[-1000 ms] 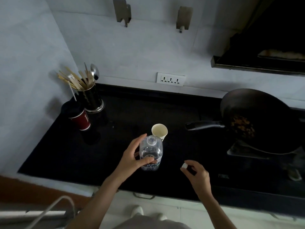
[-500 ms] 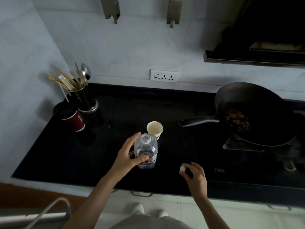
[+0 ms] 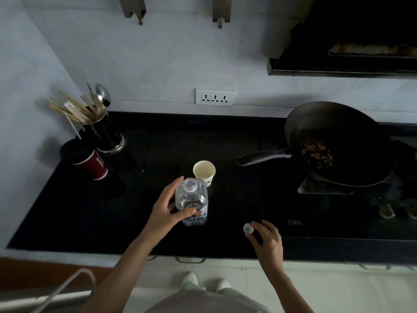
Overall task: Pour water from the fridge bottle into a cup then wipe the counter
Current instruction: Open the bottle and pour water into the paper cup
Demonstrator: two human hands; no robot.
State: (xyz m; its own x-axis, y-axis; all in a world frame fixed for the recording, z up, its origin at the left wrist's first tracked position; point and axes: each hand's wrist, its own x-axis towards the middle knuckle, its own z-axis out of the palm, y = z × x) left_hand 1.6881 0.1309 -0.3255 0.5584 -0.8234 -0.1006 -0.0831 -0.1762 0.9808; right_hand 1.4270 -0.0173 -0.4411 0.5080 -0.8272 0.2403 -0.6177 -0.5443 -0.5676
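Observation:
A clear plastic water bottle (image 3: 193,201) with a blue label stands upright on the black counter (image 3: 67,211), its mouth uncapped. My left hand (image 3: 167,208) wraps around its left side and grips it. Just behind the bottle stands a white paper cup (image 3: 204,171), open side up. My right hand (image 3: 267,239) is low over the counter to the right, its fingertips pinching the small white bottle cap (image 3: 248,228) at or just above the surface.
A black wok (image 3: 334,143) with food sits on the stove at the right, handle pointing left toward the cup. A red cup with a black lid (image 3: 88,160) and a utensil holder (image 3: 106,134) with chopsticks stand at the back left. A range hood (image 3: 352,41) hangs at the upper right.
My right hand has lowered the white cap toward the counter surface. My left hand and the bottle have stayed in place by the cup.

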